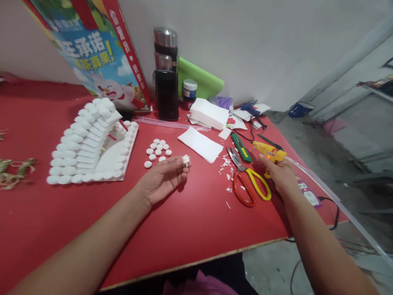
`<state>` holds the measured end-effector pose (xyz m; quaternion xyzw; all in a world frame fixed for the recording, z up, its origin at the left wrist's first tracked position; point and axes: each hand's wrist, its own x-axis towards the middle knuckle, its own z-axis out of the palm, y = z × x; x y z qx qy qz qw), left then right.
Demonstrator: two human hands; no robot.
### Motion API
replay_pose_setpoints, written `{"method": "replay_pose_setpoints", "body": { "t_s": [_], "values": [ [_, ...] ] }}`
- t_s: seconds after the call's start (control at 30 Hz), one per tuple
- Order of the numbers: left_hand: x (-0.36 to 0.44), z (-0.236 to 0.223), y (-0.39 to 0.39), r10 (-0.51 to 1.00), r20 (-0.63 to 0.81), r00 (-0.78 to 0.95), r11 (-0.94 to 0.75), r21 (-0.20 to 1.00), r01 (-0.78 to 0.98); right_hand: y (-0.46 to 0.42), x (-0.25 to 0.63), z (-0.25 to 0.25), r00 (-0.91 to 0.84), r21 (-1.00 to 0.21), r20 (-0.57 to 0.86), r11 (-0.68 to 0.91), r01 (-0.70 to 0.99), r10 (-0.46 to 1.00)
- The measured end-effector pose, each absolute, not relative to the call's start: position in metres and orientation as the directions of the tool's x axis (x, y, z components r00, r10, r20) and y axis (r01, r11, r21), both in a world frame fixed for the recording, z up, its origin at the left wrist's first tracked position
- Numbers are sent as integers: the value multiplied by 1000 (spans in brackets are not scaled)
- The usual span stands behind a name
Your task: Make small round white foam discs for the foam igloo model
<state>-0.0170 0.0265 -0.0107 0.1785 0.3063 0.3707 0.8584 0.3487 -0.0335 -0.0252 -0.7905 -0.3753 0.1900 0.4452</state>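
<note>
Between the fingertips of my left hand (166,176) is a small white foam piece (186,159). My right hand (281,174) is wrapped round a yellow glue gun (267,151), with a long clear glue stick (331,196) trailing from its back. Several round white discs (158,152) lie just beyond my left hand. To the left stands a white model (89,143) with curved steps edged by similar discs. Scissors (245,176) with one red and one yellow handle lie between my hands, near a green utility knife (241,147).
White sheets (201,144) and a white stack (210,114) lie mid-table. Behind are a phone (166,96), a thermos (166,41), a jar (189,90) and a printed bag (101,53). White scraps surround the scissors. The red table's (196,233) front edge is close to me.
</note>
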Motion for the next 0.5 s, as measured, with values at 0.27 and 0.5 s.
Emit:
{"method": "replay_pose_setpoints", "body": {
  "t_s": [0.27, 0.5],
  "values": [
    [-17, -11, 25, 759, -376, 532, 644, 556, -525, -31, 353, -29, 627, -707, 52, -414, 573, 777],
    [-16, -10, 24, 752, -372, 545, 652, 548, -525, -49, 360, -30, 555, -466, 99, -454, 759, 826]
  ]
}}
